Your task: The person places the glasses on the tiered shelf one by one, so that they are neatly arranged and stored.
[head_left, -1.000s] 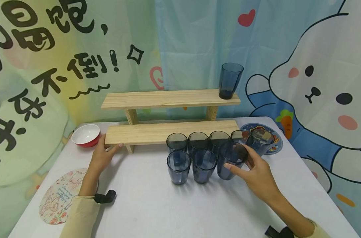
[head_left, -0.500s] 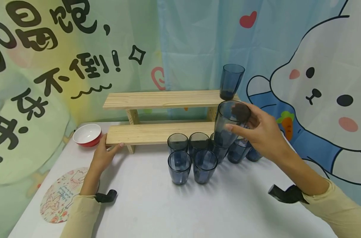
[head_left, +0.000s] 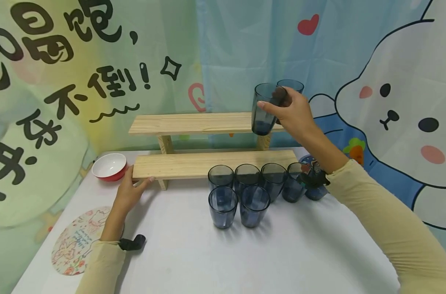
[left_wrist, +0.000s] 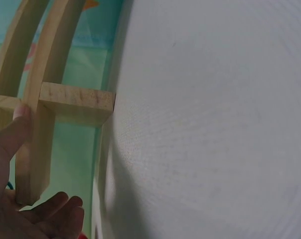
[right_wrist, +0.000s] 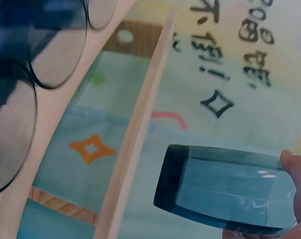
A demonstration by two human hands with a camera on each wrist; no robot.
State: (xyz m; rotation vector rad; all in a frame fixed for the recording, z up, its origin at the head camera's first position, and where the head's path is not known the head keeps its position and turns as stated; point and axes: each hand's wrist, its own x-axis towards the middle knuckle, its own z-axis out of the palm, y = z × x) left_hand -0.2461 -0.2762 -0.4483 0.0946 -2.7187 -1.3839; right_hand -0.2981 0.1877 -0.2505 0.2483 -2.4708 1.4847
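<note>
My right hand (head_left: 295,112) grips a blue tinted drinking glass (head_left: 262,108) by its upper part, thumb on the near side. The glass hangs upright at the front edge of the upper board (head_left: 193,122); whether it touches the wood, I cannot tell. Behind the hand, another blue glass (head_left: 291,84) stands at that board's right end, mostly hidden. In the right wrist view, the held glass (right_wrist: 223,189) shows beside the board. My left hand (head_left: 129,194) holds the left end of the wooden shelf's lower board (head_left: 179,163), thumb (left_wrist: 21,117) against its edge.
Several blue glasses stand before the lower board, two of them, a left glass (head_left: 223,208) and a right glass (head_left: 253,208), in the front row. A red and white bowl (head_left: 109,166) sits at the left. A round floral mat (head_left: 74,245) lies under the left forearm.
My right hand has lifted a glass from the front row's right end and carried it up and slightly left to the upper board. The left hand keeps its place on the shelf.
</note>
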